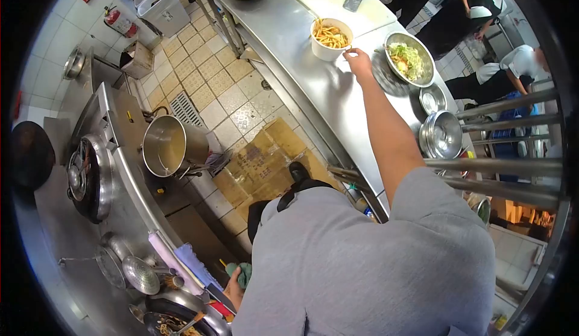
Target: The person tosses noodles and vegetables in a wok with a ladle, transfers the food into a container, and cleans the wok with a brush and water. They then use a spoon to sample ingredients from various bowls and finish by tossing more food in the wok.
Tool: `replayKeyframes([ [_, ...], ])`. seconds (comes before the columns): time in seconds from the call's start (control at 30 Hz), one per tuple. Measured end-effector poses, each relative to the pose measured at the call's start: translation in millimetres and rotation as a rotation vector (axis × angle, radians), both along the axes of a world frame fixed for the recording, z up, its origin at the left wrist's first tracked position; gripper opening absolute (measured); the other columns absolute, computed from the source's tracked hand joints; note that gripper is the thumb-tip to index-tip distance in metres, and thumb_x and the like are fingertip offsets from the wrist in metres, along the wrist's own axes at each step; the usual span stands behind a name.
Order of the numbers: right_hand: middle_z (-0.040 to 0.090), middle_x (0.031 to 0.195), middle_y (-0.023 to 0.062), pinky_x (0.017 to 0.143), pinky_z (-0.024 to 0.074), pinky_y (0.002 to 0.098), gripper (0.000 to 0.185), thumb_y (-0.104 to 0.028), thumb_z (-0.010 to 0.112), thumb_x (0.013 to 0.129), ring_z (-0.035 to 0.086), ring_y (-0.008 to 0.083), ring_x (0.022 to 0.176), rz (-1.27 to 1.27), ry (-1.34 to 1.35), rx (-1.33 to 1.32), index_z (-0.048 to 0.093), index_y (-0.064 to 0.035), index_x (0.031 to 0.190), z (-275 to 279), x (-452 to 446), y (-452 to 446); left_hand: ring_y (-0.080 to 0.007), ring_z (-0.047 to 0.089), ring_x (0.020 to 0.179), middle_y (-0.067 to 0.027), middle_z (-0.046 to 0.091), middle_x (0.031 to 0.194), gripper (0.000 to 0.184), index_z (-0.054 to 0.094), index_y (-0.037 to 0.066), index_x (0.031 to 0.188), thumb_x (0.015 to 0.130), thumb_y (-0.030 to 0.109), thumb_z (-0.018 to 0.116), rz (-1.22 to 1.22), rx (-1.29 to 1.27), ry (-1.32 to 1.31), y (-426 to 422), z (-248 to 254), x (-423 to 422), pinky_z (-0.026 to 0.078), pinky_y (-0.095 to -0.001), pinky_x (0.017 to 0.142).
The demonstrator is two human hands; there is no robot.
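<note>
My right hand (360, 63) reaches out over the steel counter, its fingers closed at the rim of a white bowl (325, 53). The bowl is filled with yellow-brown strips of food (330, 35) that look like fries or thick noodles. Low at my left side, my left hand (233, 289) is wrapped round a green cloth (243, 275); part of that hand is hidden by my grey shirt. To the right of my right hand stands a steel bowl (427, 76) of shredded greens (405, 60).
Stacked steel bowls (443, 134) stand along the counter (356, 116). On my left are a stove (129, 215) with woks, a skimmer (141, 275) and a large pot (164, 146). Flattened cardboard (259, 161) lies on the tiled floor. Other people work beyond the counter, near metal rails (500, 166).
</note>
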State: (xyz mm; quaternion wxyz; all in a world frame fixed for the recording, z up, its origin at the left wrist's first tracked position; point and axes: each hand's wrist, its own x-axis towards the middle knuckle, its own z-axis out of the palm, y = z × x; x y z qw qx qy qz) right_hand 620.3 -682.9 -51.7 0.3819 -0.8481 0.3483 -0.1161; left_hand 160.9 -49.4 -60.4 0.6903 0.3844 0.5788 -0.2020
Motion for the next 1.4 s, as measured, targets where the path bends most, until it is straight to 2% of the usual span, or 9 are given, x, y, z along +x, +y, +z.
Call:
replayKeyframes([
  [0.17, 0.067, 0.072, 0.0091, 0.075, 0.0478, 0.036, 0.027, -0.033, 0.063, 0.077, 0.063, 0.0252, 0.072, 0.124, 0.132, -0.197, 0.069, -0.0115, 0.092, 16.4, -14.3, -11.8, -0.0173, 0.05, 0.062, -0.0064, 0.053, 0.073, 0.031, 0.055, 0.006, 0.091, 0.08, 0.034, 0.062, -0.192, -0.055, 0.13, -36.6, 5.0, 47.9, 0.042, -0.0266, 0.053],
  [0.33, 0.057, 0.095, 0.0148, 0.079, 0.0481, 0.0403, 0.019, -0.025, 0.06, 0.083, 0.057, 0.0314, 0.092, 0.322, 0.25, -0.534, 0.069, -0.0112, 0.091, 71.4, -27.0, -2.5, -0.0166, 0.05, 0.06, -0.006, 0.053, 0.071, 0.029, 0.056, 0.007, 0.088, 0.079, 0.034, 0.064, -0.415, -0.111, 0.261, -56.2, 9.4, 102.3, 0.042, -0.0255, 0.051],
  [0.57, 0.054, 0.102, 0.0133, 0.082, 0.0474, 0.0417, 0.018, -0.02, 0.058, 0.082, 0.054, 0.03, 0.095, 0.42, 0.327, -0.791, 0.068, -0.0098, 0.093, 128.5, 15.9, 32.3, -0.0157, 0.05, 0.057, -0.0055, 0.054, 0.069, 0.027, 0.056, 0.009, 0.082, 0.078, 0.034, 0.065, -0.624, -0.154, 0.363, -57.8, -0.1, 226.5, 0.042, -0.0239, 0.05],
  [0.63, 0.054, 0.104, 0.0133, 0.083, 0.0477, 0.0414, 0.022, -0.024, 0.058, 0.083, 0.054, 0.0304, 0.099, 0.42, 0.425, -0.782, 0.067, -0.0117, 0.099, 134.7, 35.6, 36.5, -0.0154, 0.05, 0.056, -0.0054, 0.054, 0.068, 0.027, 0.056, 0.009, 0.081, 0.077, 0.034, 0.066, -0.64, -0.151, 0.349, -42.7, -24.4, 271.4, 0.042, -0.0235, 0.049],
  [0.7, 0.054, 0.104, 0.0136, 0.085, 0.0476, 0.0406, 0.027, -0.029, 0.059, 0.083, 0.054, 0.031, 0.103, 0.416, 0.505, -0.674, 0.067, -0.0129, 0.104, 137.3, 53.9, 36.9, -0.0163, 0.053, 0.053, -0.0073, 0.059, 0.068, 0.028, 0.057, 0.008, 0.083, 0.077, 0.035, 0.066, -0.551, -0.259, 0.127, 16.9, -112.6, 291.4, 0.042, -0.0242, 0.047],
  [0.9, 0.055, 0.112, 0.0164, 0.089, 0.0457, 0.041, 0.037, -0.04, 0.059, 0.083, 0.054, 0.0328, 0.105, 0.369, 0.465, -0.658, 0.066, -0.0119, 0.107, 128.8, 124.0, 38.4, -0.0177, 0.054, 0.051, -0.0067, 0.058, 0.066, 0.039, 0.058, 0.006, 0.086, 0.076, 0.042, 0.068, -0.672, -0.343, 0.083, 15.8, -88.0, 449.6, 0.044, -0.0257, 0.045],
  [1.07, 0.061, 0.111, 0.0135, 0.088, 0.0442, 0.0423, 0.046, -0.047, 0.065, 0.076, 0.05, 0.0305, 0.113, 0.441, 0.969, -0.693, 0.067, -0.0108, 0.106, 111.6, 184.4, 61.7, -0.0177, 0.056, 0.053, -0.0081, 0.059, 0.071, 0.037, 0.057, 0.004, 0.089, 0.076, 0.035, 0.07, -0.873, -0.294, 0.011, -7.4, -64.9, 529.7, 0.046, -0.0273, 0.045],
  [1.13, 0.061, 0.115, 0.0104, 0.089, 0.0428, 0.0415, 0.042, -0.037, 0.069, 0.075, 0.049, 0.0297, 0.114, 0.547, 1.241, -0.601, 0.067, -0.0108, 0.106, 113.1, 197.1, 71.4, -0.0184, 0.057, 0.055, -0.0088, 0.06, 0.074, 0.036, 0.055, 0.002, 0.094, 0.077, 0.03, 0.07, -0.892, -0.316, -0.022, -13.9, -62.5, 550.1, 0.046, -0.0285, 0.045],
  [1.4, 0.064, 0.107, 0.0131, 0.082, 0.0462, 0.0435, 0.031, -0.016, 0.061, 0.076, 0.058, 0.0297, 0.102, 0.615, 1.273, -0.639, 0.067, -0.0071, 0.104, 104.5, 207.1, 51.7, -0.0183, 0.055, 0.048, -0.0086, 0.058, 0.066, 0.035, 0.057, 0.003, 0.089, 0.078, 0.033, 0.068, -0.991, -0.351, -0.035, -21.2, -69.9, 566.5, 0.044, -0.029, 0.043],
])
